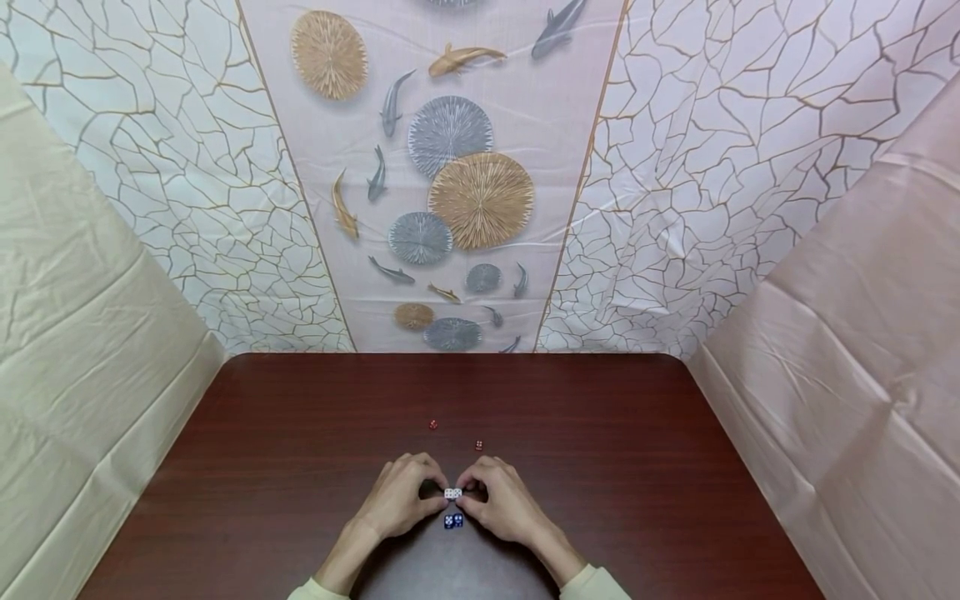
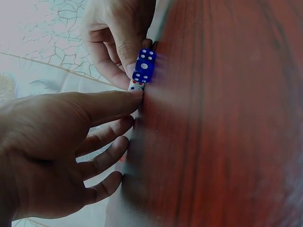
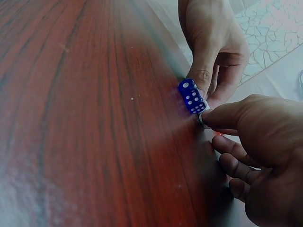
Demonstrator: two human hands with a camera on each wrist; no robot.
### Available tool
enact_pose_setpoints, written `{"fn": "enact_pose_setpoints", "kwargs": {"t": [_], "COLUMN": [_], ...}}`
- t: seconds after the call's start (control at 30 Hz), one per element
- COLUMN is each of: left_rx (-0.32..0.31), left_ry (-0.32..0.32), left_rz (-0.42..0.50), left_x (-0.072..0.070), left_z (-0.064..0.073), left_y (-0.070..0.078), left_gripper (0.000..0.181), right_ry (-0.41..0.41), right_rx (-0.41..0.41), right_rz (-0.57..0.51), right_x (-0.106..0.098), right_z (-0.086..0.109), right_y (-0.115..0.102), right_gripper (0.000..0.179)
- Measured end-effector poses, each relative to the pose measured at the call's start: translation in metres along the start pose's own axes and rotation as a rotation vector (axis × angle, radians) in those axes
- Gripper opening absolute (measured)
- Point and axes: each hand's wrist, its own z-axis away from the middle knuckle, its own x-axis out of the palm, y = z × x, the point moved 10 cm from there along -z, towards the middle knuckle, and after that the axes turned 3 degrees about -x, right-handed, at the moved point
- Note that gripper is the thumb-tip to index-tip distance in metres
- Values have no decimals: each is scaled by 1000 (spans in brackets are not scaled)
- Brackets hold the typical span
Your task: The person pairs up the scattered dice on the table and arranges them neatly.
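Two white dice, a left one [image 1: 448, 493] and a right one [image 1: 457, 493], sit side by side on the table between my hands. My left hand [image 1: 400, 497] pinches the left die between thumb and forefinger, while my right hand [image 1: 504, 502] holds the right die the same way. Just nearer to me, a pair of blue dice [image 1: 448, 522] stands close together, with no finger on them. In the left wrist view the blue dice [image 2: 145, 65] and a thumb partly hide the white dice [image 2: 136, 85]. The right wrist view shows only a sliver of white behind the thumb.
Beyond the hands lie two separate red dice, one [image 1: 432, 425] farther back to the left, the other [image 1: 479, 445] closer and to the right. The dark red-brown wooden table [image 1: 300, 400] has patterned cloth [image 1: 450, 292] behind it and plain cloth at both sides.
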Motion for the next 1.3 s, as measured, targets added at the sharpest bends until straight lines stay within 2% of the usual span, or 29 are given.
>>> {"fn": "enact_pose_setpoints", "kwargs": {"t": [0.33, 0.83, 1.3], "left_rx": [-2, -7, -14], "left_ry": [0, -1, -12], "left_rz": [0, -4, -6], "left_x": [0, 0, 1], "left_z": [1, 0, 1], "left_y": [0, 1, 1], "left_gripper": [13, 13, 15], "right_ry": [-9, 0, 1], "right_rx": [5, -21, -17], "right_rz": [-8, 54, 56], "right_x": [1, 1, 1], "right_z": [0, 0, 0], "right_y": [-1, -4, -3], "right_gripper": [9, 11, 12]}}
